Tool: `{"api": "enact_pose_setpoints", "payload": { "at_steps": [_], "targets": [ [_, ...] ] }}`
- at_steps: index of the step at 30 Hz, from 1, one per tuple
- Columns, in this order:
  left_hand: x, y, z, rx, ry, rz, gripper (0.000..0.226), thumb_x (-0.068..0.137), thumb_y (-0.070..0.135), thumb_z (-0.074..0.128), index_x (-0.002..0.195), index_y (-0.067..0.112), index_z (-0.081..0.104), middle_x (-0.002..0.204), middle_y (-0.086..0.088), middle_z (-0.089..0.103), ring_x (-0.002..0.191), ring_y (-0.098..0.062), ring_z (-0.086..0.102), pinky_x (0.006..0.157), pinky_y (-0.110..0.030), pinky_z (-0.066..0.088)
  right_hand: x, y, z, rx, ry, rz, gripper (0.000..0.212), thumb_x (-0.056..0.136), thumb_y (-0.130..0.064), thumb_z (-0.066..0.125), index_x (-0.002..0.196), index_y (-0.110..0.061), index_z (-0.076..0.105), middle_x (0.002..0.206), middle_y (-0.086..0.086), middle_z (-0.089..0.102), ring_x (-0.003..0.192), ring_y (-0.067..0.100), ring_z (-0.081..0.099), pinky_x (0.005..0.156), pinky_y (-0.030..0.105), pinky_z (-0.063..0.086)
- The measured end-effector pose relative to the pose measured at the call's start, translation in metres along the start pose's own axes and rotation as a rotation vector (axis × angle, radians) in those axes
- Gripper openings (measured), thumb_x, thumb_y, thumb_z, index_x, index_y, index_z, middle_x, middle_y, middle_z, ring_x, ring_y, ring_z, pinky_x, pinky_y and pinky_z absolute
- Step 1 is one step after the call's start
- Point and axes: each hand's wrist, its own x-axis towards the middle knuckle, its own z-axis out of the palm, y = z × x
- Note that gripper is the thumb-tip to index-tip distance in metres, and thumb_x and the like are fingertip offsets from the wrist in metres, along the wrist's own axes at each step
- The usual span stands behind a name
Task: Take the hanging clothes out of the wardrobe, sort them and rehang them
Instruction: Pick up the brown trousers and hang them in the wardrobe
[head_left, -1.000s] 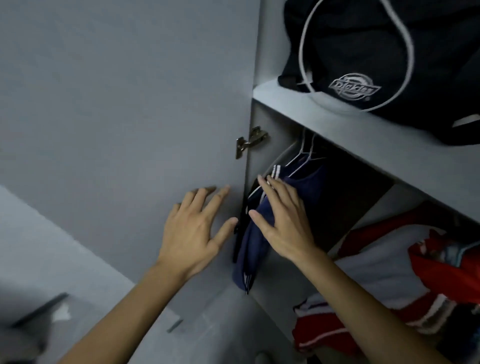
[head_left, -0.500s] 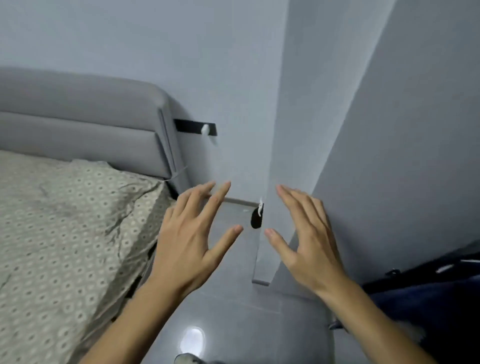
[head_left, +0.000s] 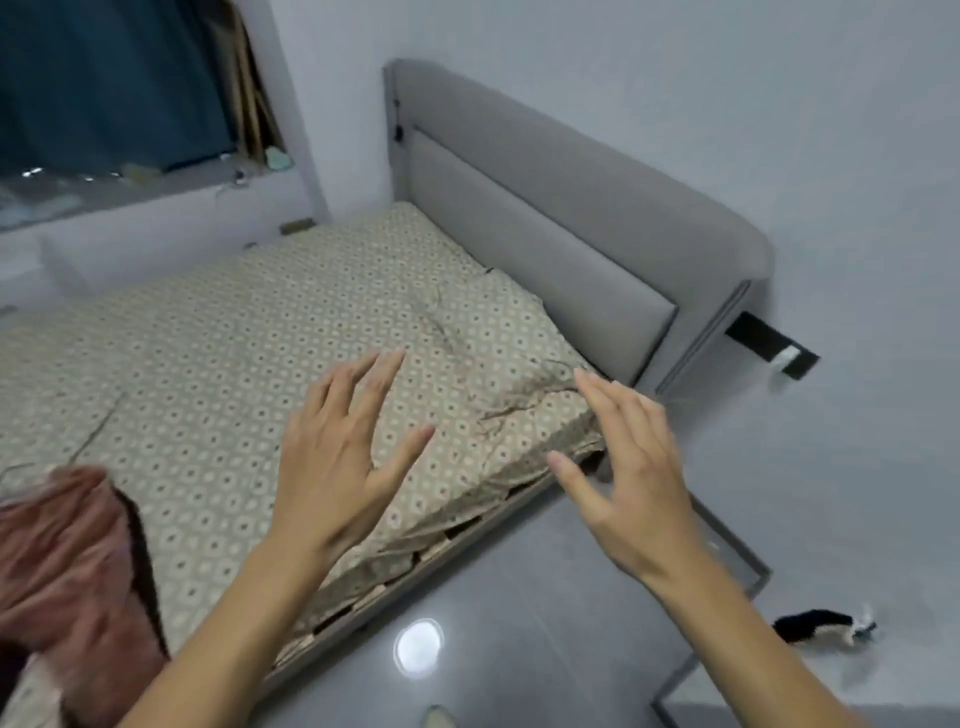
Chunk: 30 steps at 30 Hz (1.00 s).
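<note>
My left hand (head_left: 343, 457) hovers above the near edge of the bed (head_left: 218, 364), fingers spread, holding nothing. My right hand (head_left: 631, 467) floats beside the bed's near corner, above the floor, also empty with fingers apart. A pink garment (head_left: 62, 566) lies crumpled on the patterned sheet at the lower left, with something dark under its edge. The wardrobe and its hanging clothes are out of view.
A grey padded headboard (head_left: 561, 218) stands against the white wall. A glossy grey floor (head_left: 519, 623) runs along the bed side. A small black-and-white item (head_left: 821, 626) lies on the floor at right. A window sill with a dark curtain (head_left: 104, 83) is at the upper left.
My view has swung left from the wardrobe interior past its door to the bed. My right hand has left the navy clothes on the rail. Both hands stay empty.
</note>
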Motion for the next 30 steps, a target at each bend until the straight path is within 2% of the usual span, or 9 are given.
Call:
{"api": "enact_pose_setpoints", "payload": {
  "at_steps": [3, 11, 17, 23, 30],
  "targets": [
    [-0.021, -0.065, -0.036, 0.085, 0.056, -0.162, 0.075, 0.098, 0.071, 0.041, 0.162, 0.032, 0.033, 0.156, 0.004, 0.042, 0.144, -0.024, 0.040, 0.119, -0.050, 0.034, 0.044, -0.041, 0.058, 0.056, -0.098, -0.130, 0.073, 0.096, -0.061, 0.053, 0.159, -0.027, 0.038, 0.155, -0.008, 0.043, 0.145, 0.018, 0.036, 0.120, 0.047, 0.033],
    [-0.099, -0.164, -0.106, 0.242, 0.179, -0.589, 0.073, 0.097, 0.070, 0.043, 0.161, 0.036, 0.033, 0.158, 0.009, 0.040, 0.146, -0.015, 0.034, 0.111, -0.040, 0.034, 0.109, -0.160, 0.201, 0.251, -0.393, -0.434, 0.073, 0.095, -0.059, 0.057, 0.159, -0.030, 0.038, 0.154, -0.010, 0.042, 0.145, 0.014, 0.034, 0.121, 0.043, 0.032],
    [-0.153, -0.208, -0.156, 0.364, 0.267, -0.870, 0.074, 0.096, 0.070, 0.044, 0.162, 0.039, 0.031, 0.159, 0.009, 0.040, 0.147, -0.019, 0.036, 0.111, -0.052, 0.041, 0.132, -0.247, 0.289, 0.380, -0.596, -0.613, 0.072, 0.096, -0.064, 0.053, 0.159, -0.035, 0.035, 0.155, -0.014, 0.040, 0.146, 0.013, 0.032, 0.120, 0.048, 0.032],
    [-0.212, -0.245, -0.190, 0.412, 0.373, -1.068, 0.074, 0.095, 0.070, 0.042, 0.161, 0.036, 0.035, 0.157, 0.008, 0.041, 0.144, -0.021, 0.038, 0.109, -0.050, 0.040, 0.124, -0.343, 0.354, 0.420, -0.733, -0.773, 0.070, 0.096, -0.065, 0.051, 0.159, -0.038, 0.034, 0.154, -0.016, 0.038, 0.146, 0.009, 0.030, 0.121, 0.045, 0.031],
    [-0.277, -0.338, -0.231, 0.377, 0.397, -1.124, 0.073, 0.096, 0.069, 0.041, 0.161, 0.036, 0.032, 0.157, 0.007, 0.041, 0.144, -0.020, 0.036, 0.110, -0.049, 0.039, 0.093, -0.440, 0.422, 0.382, -0.750, -0.823, 0.068, 0.099, -0.060, 0.058, 0.159, -0.038, 0.034, 0.155, -0.016, 0.039, 0.146, 0.009, 0.030, 0.120, 0.047, 0.032]
  ]
}}
